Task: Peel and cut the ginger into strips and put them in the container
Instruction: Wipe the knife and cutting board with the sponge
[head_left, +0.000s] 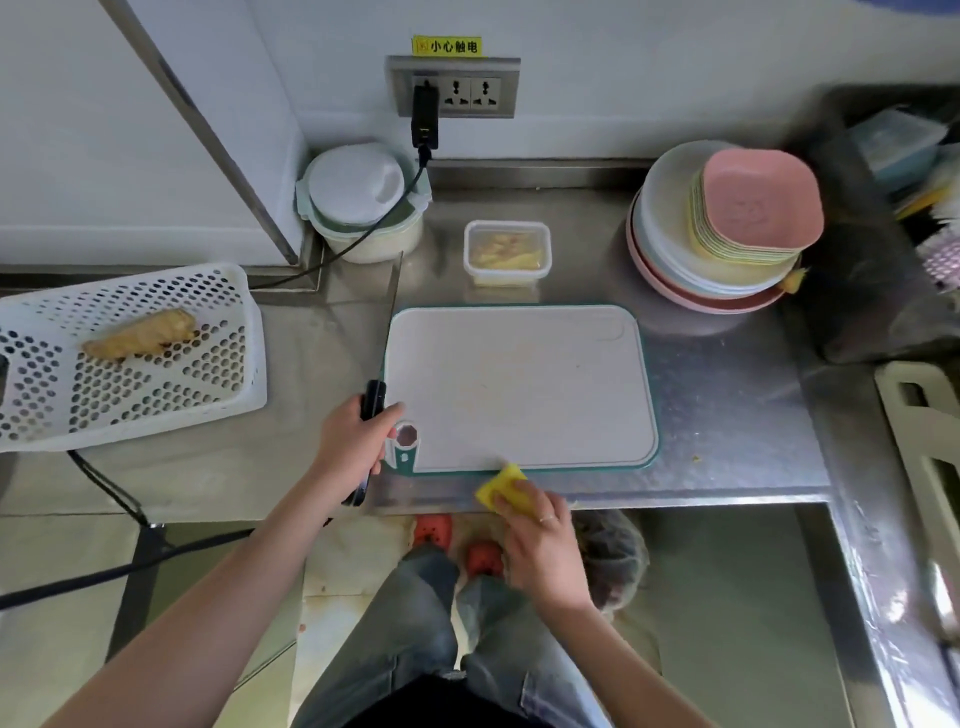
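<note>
So the ginger strips (506, 252) are sitting in the clear container (507, 253) near the counter's back edge, just behind the cutting board (519, 387). One unpeeled ginger root (140, 336) is lying in the white perforated basket (124, 358) at the counter's left edge. The left hand (356, 441) is gripping a knife (382, 364) by its black handle at the board's left edge, blade pointing away. The right hand (535, 530) is pinching a yellow sponge (504, 486) at the counter's front edge.
</note>
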